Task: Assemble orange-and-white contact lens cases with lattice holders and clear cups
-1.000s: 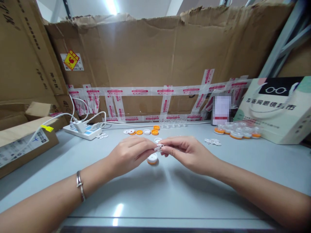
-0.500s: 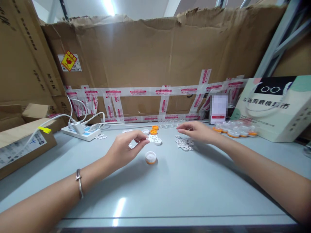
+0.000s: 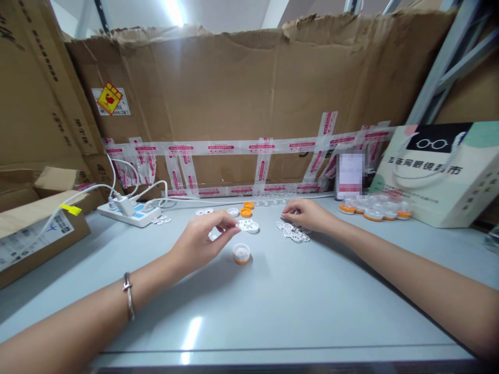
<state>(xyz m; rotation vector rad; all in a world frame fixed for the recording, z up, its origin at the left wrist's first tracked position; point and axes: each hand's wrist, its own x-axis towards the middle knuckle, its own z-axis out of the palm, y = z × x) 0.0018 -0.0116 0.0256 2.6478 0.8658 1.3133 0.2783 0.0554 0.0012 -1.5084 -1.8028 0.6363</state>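
Observation:
Between thumb and fingers, my left hand (image 3: 205, 234) pinches a thin white plate with cut-out holes (image 3: 245, 225). Behind that plate a round white piece (image 3: 254, 227) shows partly. Just below, a round cup with a white top and an orange base (image 3: 241, 253) stands on the table. My right hand (image 3: 306, 213) is over the far edge of a loose pile of white cut-out plates (image 3: 295, 232), its fingertips closed together. Whether a piece is between those fingertips cannot be made out.
Orange rings (image 3: 246, 212) and white rings (image 3: 233, 212) lie behind my left hand, with clear round pieces (image 3: 273, 199) along the cardboard (image 3: 241, 93). A power strip (image 3: 132, 213) is left. Clear-and-orange cups (image 3: 374, 213), a pixelated upright object (image 3: 350, 176) and a paper bag (image 3: 429, 182) are right.
My right hand has come down slightly to the far edge of the pile, and its fingertips have closed. My left hand stays nearly still with the white plate.

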